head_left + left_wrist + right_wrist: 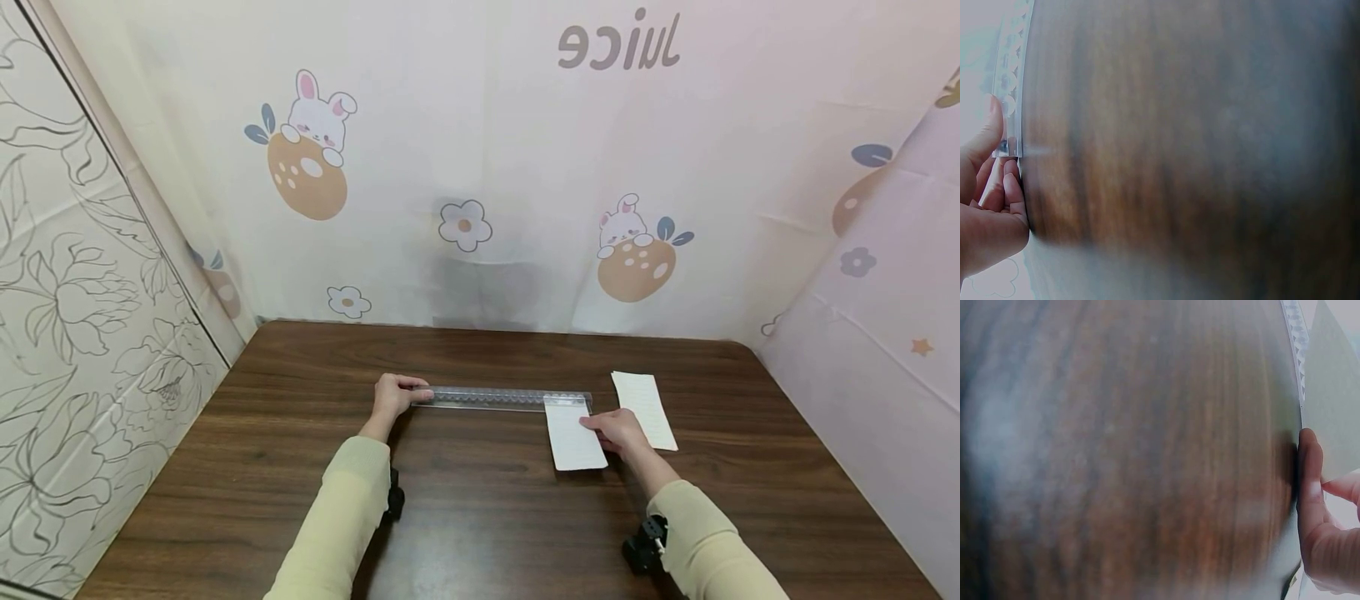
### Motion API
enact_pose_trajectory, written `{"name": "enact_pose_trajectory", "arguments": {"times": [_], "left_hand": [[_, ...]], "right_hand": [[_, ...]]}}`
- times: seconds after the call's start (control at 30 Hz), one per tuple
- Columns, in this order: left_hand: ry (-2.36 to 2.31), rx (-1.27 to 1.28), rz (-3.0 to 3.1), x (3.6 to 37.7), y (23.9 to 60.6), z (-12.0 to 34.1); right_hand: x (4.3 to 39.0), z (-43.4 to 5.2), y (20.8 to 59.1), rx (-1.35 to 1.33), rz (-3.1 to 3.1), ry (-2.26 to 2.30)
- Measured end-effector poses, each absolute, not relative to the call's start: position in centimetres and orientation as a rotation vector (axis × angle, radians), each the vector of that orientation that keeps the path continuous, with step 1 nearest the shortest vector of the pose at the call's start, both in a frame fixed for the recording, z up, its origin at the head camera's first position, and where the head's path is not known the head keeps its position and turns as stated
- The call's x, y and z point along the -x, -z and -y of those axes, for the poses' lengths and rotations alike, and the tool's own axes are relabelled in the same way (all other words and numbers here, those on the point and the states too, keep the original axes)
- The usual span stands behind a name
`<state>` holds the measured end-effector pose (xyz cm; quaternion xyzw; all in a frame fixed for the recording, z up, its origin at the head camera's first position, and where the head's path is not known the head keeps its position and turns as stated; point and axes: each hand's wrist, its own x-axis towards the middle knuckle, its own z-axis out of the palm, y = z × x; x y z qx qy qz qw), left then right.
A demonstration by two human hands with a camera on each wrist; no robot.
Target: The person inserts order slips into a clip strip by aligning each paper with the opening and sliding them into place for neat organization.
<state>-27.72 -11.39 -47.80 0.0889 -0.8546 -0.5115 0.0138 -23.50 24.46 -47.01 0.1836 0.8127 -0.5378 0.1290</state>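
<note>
Reading "Juice" (619,42), mirrored, on backdrop

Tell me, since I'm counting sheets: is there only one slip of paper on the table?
No, two lie there: one paper slip under the right hand, and a second slip beside it.

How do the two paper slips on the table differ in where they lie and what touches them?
The near slip has its far end at the clear ruler, and the right hand rests on its right edge; the far slip lies apart from the ruler, right of that hand, with no fingers on it. The near slip sits closer to the person. Both are white, narrow and flat on the brown table. The left hand holds the ruler's other end.
</note>
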Motion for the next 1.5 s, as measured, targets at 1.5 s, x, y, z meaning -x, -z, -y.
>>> {"name": "enact_pose_trajectory", "arguments": {"times": [1.5], "left_hand": [[1.565, -0.286, 2.666, 27.7, 47.6, 11.3]], "right_hand": [[23.6, -22.2, 46.9, -0.534, -2.351, 1.601]]}}
